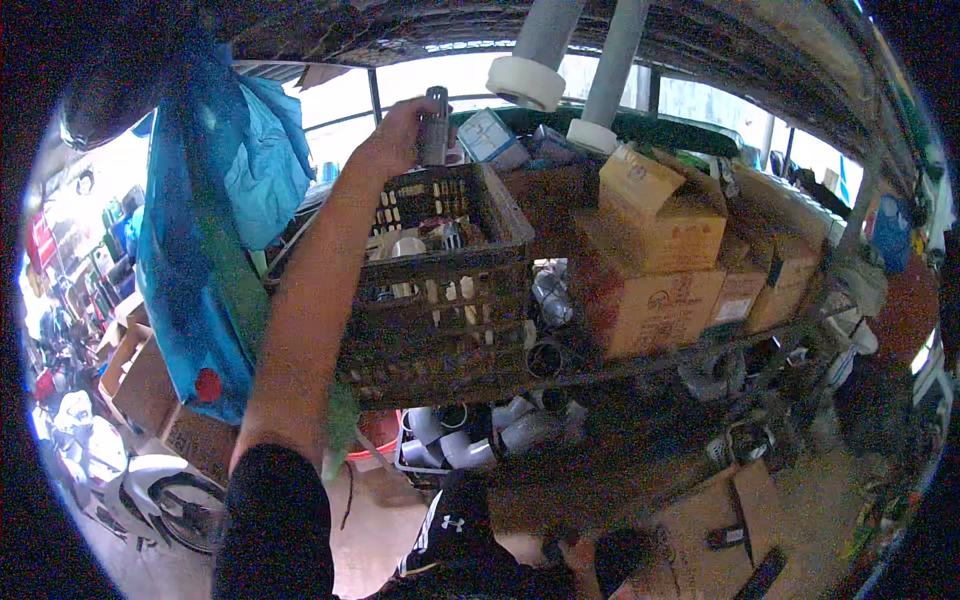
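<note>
My left arm reaches up and forward, and my left hand (398, 138) is closed around a short dark grey tube-like piece (435, 125) with slots near its top. It is held upright over the far side of a dark slatted plastic crate (440, 335). Inside the crate lie several loose fittings (410, 246), pale and grey, too dim to name. Low in the view, what looks like my right hand (580, 558) is beside my dark clothing, small and dark; its fingers cannot be made out.
Cardboard boxes (665, 310) are stacked right of the crate. Two grey pipes with white ends (525, 82) hang overhead. Blue plastic sheeting (190, 270) hangs at the left. Grey pipe elbows (465, 450) fill a basket below, and a motorbike wheel (190, 510) stands lower left.
</note>
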A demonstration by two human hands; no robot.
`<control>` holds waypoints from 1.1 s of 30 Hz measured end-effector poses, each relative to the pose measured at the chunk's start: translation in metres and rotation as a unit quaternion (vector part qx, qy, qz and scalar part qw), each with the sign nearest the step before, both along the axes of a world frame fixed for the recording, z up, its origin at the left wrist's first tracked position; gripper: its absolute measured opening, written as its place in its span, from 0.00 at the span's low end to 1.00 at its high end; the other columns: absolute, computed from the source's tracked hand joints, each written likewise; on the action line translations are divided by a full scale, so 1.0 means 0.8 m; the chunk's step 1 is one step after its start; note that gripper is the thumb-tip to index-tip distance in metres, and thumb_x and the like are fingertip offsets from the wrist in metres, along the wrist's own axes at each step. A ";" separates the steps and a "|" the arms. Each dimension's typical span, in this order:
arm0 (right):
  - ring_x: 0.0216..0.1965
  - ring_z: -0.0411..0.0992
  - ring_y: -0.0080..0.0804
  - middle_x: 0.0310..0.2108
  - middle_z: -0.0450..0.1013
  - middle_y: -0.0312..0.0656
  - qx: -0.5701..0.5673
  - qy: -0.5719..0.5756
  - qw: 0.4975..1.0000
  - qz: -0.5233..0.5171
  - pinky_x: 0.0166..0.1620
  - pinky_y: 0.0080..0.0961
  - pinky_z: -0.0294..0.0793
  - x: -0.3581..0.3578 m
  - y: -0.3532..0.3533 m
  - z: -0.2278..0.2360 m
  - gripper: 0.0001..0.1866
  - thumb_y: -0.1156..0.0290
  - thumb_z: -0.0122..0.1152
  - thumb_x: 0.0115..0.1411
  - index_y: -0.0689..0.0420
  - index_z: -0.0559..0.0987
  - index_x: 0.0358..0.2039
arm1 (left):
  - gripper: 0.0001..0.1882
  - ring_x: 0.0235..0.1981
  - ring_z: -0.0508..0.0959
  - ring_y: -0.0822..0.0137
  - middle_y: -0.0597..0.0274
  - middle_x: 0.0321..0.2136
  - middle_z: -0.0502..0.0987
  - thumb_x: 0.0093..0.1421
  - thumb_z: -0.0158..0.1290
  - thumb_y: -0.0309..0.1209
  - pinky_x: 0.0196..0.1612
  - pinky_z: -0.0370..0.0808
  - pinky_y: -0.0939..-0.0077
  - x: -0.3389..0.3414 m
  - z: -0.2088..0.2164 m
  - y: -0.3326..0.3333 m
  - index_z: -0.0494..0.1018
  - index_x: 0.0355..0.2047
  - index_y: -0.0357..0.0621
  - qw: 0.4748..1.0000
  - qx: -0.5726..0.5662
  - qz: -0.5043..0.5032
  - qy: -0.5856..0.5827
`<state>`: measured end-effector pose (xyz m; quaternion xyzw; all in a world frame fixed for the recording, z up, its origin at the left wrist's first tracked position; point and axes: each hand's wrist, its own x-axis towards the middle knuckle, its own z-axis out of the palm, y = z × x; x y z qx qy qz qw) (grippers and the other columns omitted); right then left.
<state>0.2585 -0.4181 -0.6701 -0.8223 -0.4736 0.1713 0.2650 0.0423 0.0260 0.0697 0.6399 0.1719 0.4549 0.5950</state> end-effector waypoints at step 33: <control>0.47 0.69 0.34 0.45 0.70 0.42 0.400 0.505 0.760 -0.091 0.51 0.33 0.67 -0.189 0.057 0.500 0.35 0.68 0.73 0.38 0.59 0.69 0.48 | 0.26 0.46 0.73 0.61 0.49 0.44 0.73 0.51 0.60 0.39 0.51 0.67 0.67 -0.030 -0.411 -0.349 0.65 0.44 0.37 0.965 -0.124 -0.182 -0.140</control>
